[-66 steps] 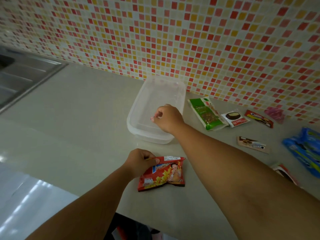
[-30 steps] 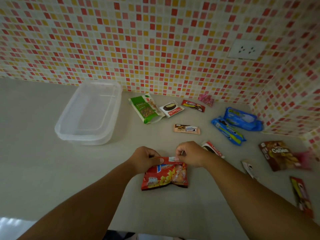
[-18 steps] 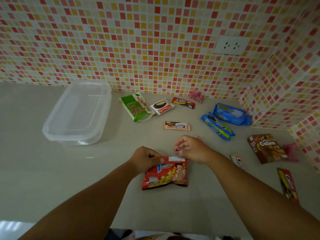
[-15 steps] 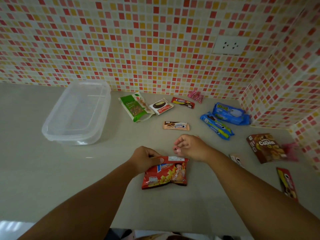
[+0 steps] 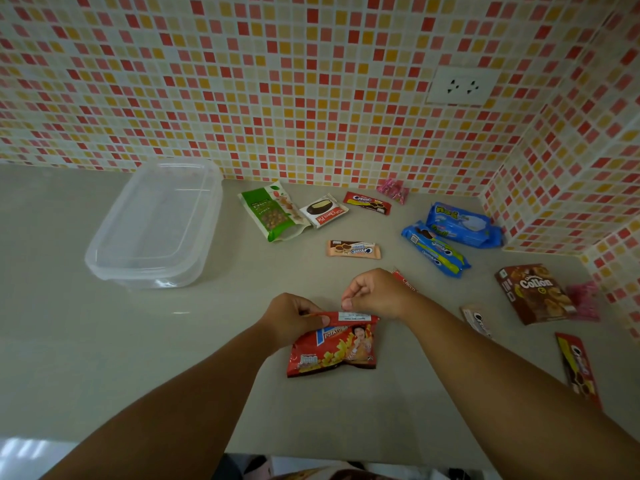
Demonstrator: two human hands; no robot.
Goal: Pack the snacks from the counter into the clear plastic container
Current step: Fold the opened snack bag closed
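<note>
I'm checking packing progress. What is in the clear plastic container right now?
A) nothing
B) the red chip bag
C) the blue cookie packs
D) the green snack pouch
A: the clear plastic container shows only its bare bottom, while the red chip bag lies on the counter in the left hand's grip.

Beige counter [image 5: 104, 341] is carrying everything, running back to the tiled wall. Clear plastic container [image 5: 152, 223] is sitting at back left, nothing visible inside. Red potato snack bag [image 5: 334, 348] is lying near the front centre. Green nut pouch [image 5: 272, 211] and choco pie pack [image 5: 323, 211] are lying touching, just right of the container. Red cookie pack [image 5: 367, 202] and pink candy [image 5: 393, 190] are lying near the wall. Beige cookie pack [image 5: 354, 249] is lying mid-counter. Two blue cookie packs [image 5: 450, 237] are lying side by side; Collon box [image 5: 535, 294] is sitting far right.
</note>
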